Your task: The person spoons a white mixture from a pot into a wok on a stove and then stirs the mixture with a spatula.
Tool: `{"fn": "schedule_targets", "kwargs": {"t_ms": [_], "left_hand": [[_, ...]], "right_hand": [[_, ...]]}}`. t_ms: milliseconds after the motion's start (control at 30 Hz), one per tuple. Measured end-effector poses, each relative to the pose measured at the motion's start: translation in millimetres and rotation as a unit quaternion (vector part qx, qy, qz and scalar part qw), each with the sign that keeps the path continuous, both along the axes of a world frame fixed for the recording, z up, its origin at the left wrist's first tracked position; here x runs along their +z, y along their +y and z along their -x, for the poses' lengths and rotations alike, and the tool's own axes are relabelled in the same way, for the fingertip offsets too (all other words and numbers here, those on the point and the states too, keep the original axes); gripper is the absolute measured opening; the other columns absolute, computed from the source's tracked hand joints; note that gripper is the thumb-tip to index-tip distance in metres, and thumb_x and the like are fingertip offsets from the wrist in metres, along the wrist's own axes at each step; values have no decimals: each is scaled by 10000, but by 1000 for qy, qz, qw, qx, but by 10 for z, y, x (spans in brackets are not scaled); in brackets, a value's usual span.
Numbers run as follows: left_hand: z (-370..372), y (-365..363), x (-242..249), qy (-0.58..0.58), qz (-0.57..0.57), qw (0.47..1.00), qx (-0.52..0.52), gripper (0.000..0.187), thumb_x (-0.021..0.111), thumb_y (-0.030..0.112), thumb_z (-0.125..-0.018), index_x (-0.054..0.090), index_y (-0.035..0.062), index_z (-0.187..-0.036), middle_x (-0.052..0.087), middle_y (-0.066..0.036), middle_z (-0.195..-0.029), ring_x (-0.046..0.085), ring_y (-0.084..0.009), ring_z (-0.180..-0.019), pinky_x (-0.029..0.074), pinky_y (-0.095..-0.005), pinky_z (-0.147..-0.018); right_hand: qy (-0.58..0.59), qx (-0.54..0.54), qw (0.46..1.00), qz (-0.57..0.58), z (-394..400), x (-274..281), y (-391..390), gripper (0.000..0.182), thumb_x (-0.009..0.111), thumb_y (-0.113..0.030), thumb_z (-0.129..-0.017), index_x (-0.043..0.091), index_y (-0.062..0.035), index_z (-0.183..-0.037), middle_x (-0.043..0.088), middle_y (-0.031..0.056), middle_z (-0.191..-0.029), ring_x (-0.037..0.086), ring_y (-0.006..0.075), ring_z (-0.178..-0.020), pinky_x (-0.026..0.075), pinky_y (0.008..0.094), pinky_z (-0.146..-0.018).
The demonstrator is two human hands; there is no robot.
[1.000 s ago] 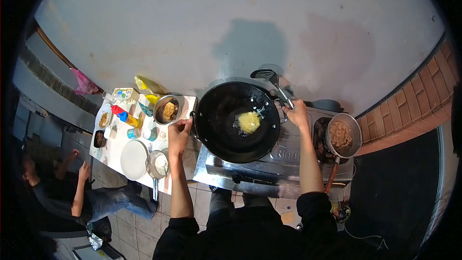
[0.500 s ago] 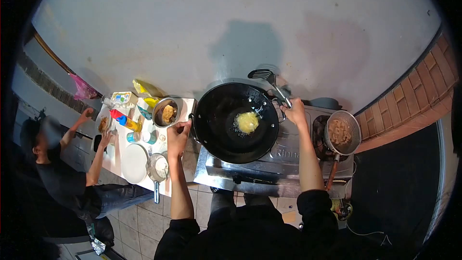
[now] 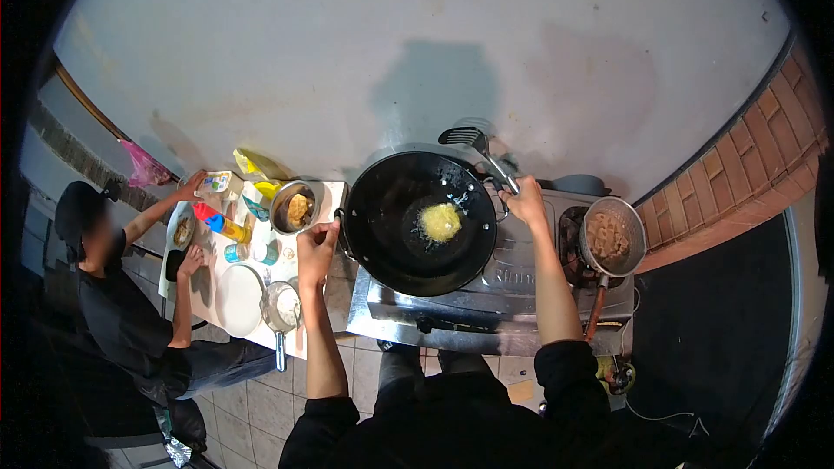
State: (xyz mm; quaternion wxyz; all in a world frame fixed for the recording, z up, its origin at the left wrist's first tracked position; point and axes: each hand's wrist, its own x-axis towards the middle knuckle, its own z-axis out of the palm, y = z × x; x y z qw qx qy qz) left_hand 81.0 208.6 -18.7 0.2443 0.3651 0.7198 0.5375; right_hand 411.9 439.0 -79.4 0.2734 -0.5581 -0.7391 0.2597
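Note:
A black wok [image 3: 391,260] rests on the stove, with a frothy yellow piece of frying food [image 3: 440,222] right of its middle. My left hand [image 3: 316,252] is closed at the wok's left side, thumb and fingers pinching its loop handle [image 3: 345,239]. In my right hand [image 3: 526,203] is a slotted turner [image 3: 488,156], its black head raised past the wok's back right rim. That hand is right beside the wok's other side handle [image 3: 504,205].
On the right burner stands a perforated pan [image 3: 641,243] of brown pieces. Left, a white table [image 3: 300,343] bears a steel bowl [image 3: 280,213] with fried food, a white plate [image 3: 239,300], a small saucepan [image 3: 280,317], bottles and a tub [image 3: 219,185]. Another person [image 3: 130,295] works there.
The other person's far hand has moved onto the tub, and their near hand has shifted slightly. The view has drifted a little; my hands keep the same holds.

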Motion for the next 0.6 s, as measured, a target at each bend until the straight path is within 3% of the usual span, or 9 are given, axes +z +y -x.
{"fn": "schedule_targets", "kwargs": {"t_ms": [200, 267, 300, 367, 400, 467, 533, 600], "left_hand": [[28, -13, -40, 28, -7, 1000, -2, 256, 639, 168, -898, 656, -62, -785, 547, 30, -642, 430, -44, -590, 330, -219, -520], [16, -14, -54, 36, -11, 999, 3, 259, 636, 168, -900, 652, -58, -776, 534, 34, -632, 419, -44, -583, 318, -221, -513], [6, -6, -41, 42, -13, 999, 10, 261, 633, 168, -902, 648, -55, -766, 521, 39, -623, 407, -43, -576, 305, -223, -505], [-5, -13, 0, 33, -5, 999, 9, 266, 629, 170, -904, 644, -54, -761, 514, 42, -619, 401, -43, -571, 301, -226, -502], [-15, -21, 24, 24, 5, 1000, 9, 270, 625, 171, -907, 639, -53, -756, 507, 46, -616, 396, -43, -566, 297, -229, -498], [-21, -21, 47, 18, 8, 1000, 8, 275, 621, 172, -909, 635, -53, -751, 502, 48, -615, 391, -43, -562, 293, -232, -494], [-22, -20, 45, 14, 11, 1000, 8, 280, 618, 173, -912, 630, -53, -747, 497, 51, -614, 386, -43, -558, 289, -235, -490], [-18, -32, 29, 9, 6, 1000, 2, 279, 618, 181, -913, 639, -53, -762, 502, 49, -617, 387, -42, -555, 288, -236, -487]], "right_hand": [[24, -37, 998, -40, 12, 312, -169, 202, 712, -110, -737, 606, 58, -705, 591, 213, -619, 631, 273, -621, 472, 382, -616], [44, 13, 998, -34, -67, 447, -184, 252, 657, -130, -774, 578, 38, -946, 619, 233, -764, 636, 381, -736, 474, 424, -684], [44, 12, 998, -36, -102, 512, -199, 252, 657, -130, -774, 578, 38, -946, 619, 233, -764, 636, 381, -736, 474, 424, -684], [121, 86, 988, -46, -178, 631, -262, 299, 592, -42, -801, 474, 14, -1069, 581, 174, -768, 588, 300, -616, 472, 395, -652], [120, 84, 988, -46, -209, 702, -324, 299, 592, -42, -801, 474, 14, -1069, 581, 174, -768, 588, 300, -616, 472, 395, -652], [175, 186, 967, -20, -243, 894, -467, 322, 547, 23, -818, 407, -2, -1106, 524, 125, -763, 522, 226, -605, 465, 357, -642], [156, 175, 971, 41, -226, 1296, -692, 294, 541, 35, -821, 427, 12, -1091, 554, 140, -787, 553, 232, -664, 468, 348, -665], [137, 164, 971, 104, -195, 1364, -789, 267, 534, 47, -824, 448, 26, -1076, 584, 155, -811, 584, 237, -723, 472, 340, -688]]}}
